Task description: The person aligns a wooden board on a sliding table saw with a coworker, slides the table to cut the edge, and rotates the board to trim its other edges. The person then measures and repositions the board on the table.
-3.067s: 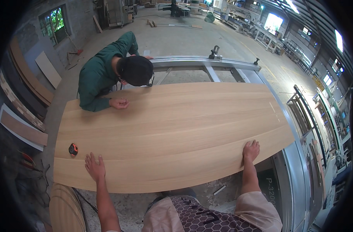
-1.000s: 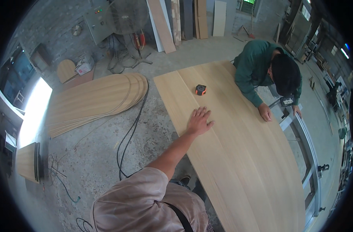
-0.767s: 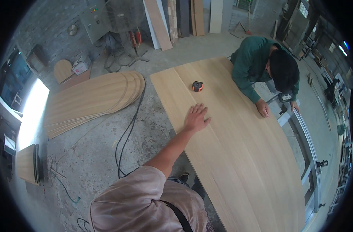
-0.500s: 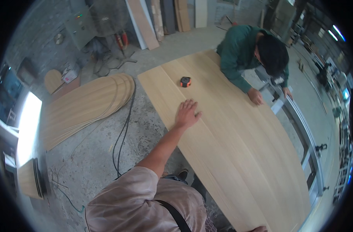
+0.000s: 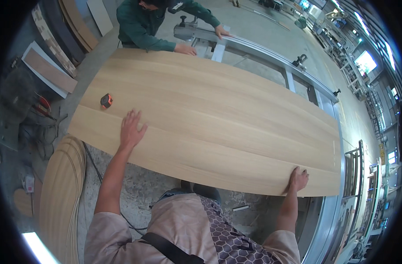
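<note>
Wood under left hand: left hand (image 5: 131,128) lies flat on the panel (image 5: 209,119), fingers spread wide, palm down, gripping nothing.
Right hand: right hand (image 5: 297,179) sits at the panel's near edge close to its right end, fingers laid open on the top face; whether the thumb hooks under the edge cannot be told.
Panel: one large pale board with long grain bands running end to end, its long sides gently bowed, lying flat across a metal frame (image 5: 271,55).
Where it lies: it stretches from the person's left to far right, with the near edge over bare concrete floor (image 5: 165,185).
Tape measure: a small orange and black tape measure (image 5: 106,100) rests on the panel near its left end, close to the left hand but apart from it.
Co-worker: a person in a green top (image 5: 143,26) stands at the far edge, one hand (image 5: 185,49) on the panel, the other hand (image 5: 221,31) on the frame rail.
Edges: the right end stops just short of the frame's side rail (image 5: 341,149).
Room: a stack of curved boards (image 5: 62,193) lies on the floor to the left, near the panel's left corner, with cables (image 5: 42,132) beside it; leaning boards (image 5: 51,66) line the left wall.
</note>
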The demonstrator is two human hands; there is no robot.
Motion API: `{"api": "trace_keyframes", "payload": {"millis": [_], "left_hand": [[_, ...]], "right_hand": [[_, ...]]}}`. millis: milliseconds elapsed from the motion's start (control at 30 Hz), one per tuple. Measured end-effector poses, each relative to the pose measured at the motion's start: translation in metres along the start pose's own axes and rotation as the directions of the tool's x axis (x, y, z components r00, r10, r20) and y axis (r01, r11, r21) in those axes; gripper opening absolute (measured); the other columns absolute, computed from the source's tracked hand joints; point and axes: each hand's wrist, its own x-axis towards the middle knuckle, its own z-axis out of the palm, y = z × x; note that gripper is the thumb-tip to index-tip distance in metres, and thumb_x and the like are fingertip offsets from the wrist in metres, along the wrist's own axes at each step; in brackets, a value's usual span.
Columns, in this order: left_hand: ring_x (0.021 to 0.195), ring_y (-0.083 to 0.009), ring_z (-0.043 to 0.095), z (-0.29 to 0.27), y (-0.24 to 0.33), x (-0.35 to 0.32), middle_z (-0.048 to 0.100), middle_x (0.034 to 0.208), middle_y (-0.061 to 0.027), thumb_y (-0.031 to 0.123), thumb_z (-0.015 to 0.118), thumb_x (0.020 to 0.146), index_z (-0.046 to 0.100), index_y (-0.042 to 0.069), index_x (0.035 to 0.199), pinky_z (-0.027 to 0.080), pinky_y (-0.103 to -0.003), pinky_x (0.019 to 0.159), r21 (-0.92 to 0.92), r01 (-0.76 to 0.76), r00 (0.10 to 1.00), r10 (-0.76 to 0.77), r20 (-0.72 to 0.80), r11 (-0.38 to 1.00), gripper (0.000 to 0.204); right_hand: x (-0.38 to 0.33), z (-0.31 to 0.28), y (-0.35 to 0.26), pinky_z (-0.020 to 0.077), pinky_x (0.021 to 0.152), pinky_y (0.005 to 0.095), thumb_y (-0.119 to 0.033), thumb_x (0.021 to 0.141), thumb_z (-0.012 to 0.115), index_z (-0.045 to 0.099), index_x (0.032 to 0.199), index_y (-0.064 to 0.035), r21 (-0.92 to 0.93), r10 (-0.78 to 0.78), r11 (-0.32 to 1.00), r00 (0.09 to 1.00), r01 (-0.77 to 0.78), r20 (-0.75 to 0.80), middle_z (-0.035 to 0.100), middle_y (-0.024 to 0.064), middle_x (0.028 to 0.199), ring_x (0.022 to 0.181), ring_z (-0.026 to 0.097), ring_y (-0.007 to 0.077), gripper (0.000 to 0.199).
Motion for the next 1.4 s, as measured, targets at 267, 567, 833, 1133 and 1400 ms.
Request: {"api": "trace_keyframes", "payload": {"millis": [267, 567, 833, 1133, 1400], "left_hand": [[0.144, -0.0350, 0.027, -0.011, 0.005, -0.003, 0.031, 0.155, -0.0181, 0.053, 0.055, 0.091, 0.038, 0.013, 0.148, 0.018, -0.050, 0.118, -0.053, -0.235, 0.960, 0.240, 0.143, 0.971, 0.072], [0.144, -0.0370, 0.024, -0.010, 0.000, -0.014, 0.029, 0.154, -0.0205, 0.053, 0.053, 0.091, 0.034, 0.009, 0.149, 0.016, -0.051, 0.118, -0.052, -0.269, 0.951, 0.274, 0.140, 0.962, 0.075], [0.144, -0.0373, 0.024, 0.002, -0.004, -0.017, 0.030, 0.154, -0.0211, 0.050, 0.052, 0.093, 0.033, 0.007, 0.149, 0.015, -0.051, 0.118, -0.060, -0.302, 0.941, 0.307, 0.144, 0.951, 0.073], [0.136, -0.0398, 0.038, 0.010, -0.012, -0.010, 0.046, 0.142, -0.0232, 0.031, 0.057, 0.093, 0.050, -0.001, 0.134, 0.026, -0.048, 0.114, -0.134, -0.501, 0.863, 0.505, -0.004, 0.855, 0.052], [0.139, -0.0399, 0.034, -0.002, 0.001, -0.028, 0.040, 0.148, -0.0231, 0.031, 0.059, 0.091, 0.044, -0.001, 0.140, 0.023, -0.048, 0.116, -0.179, -0.640, 0.743, 0.661, 0.106, 0.747, 0.061]], "right_hand": [[-0.003, 0.001, -0.006, 0.0212, 0.116, 0.0487, -0.063, 0.093, 0.037, 0.034, 0.150, -0.0128, -0.123, 0.077, 0.991, 0.984, -0.057, 0.160, 0.030, 0.0179, 0.155, 0.143, 0.027, 0.0353, 0.075], [-0.068, -0.003, -0.024, 0.0197, 0.117, 0.0485, -0.054, 0.098, 0.033, 0.032, 0.149, -0.0038, -0.085, 0.015, 0.996, 0.989, -0.003, 0.147, 0.029, 0.0161, 0.156, 0.144, 0.026, 0.0333, 0.072], [-0.145, -0.012, -0.054, 0.0227, 0.115, 0.0507, -0.052, 0.095, 0.040, 0.037, 0.146, -0.0033, -0.046, -0.035, 0.998, 0.998, 0.038, 0.060, 0.033, 0.0181, 0.153, 0.141, 0.031, 0.0354, 0.071], [-0.293, -0.047, -0.143, 0.0195, 0.115, 0.0573, -0.048, 0.091, 0.050, 0.040, 0.143, -0.0036, 0.163, -0.040, 0.986, 0.998, 0.033, 0.041, 0.037, 0.0182, 0.151, 0.141, 0.029, 0.0380, 0.069], [-0.377, -0.045, -0.174, 0.0166, 0.117, 0.0550, -0.042, 0.093, 0.050, 0.035, 0.148, -0.0125, 0.404, 0.050, 0.911, 0.995, -0.083, 0.090, 0.022, 0.0095, 0.159, 0.148, 0.013, 0.0324, 0.065]]}}
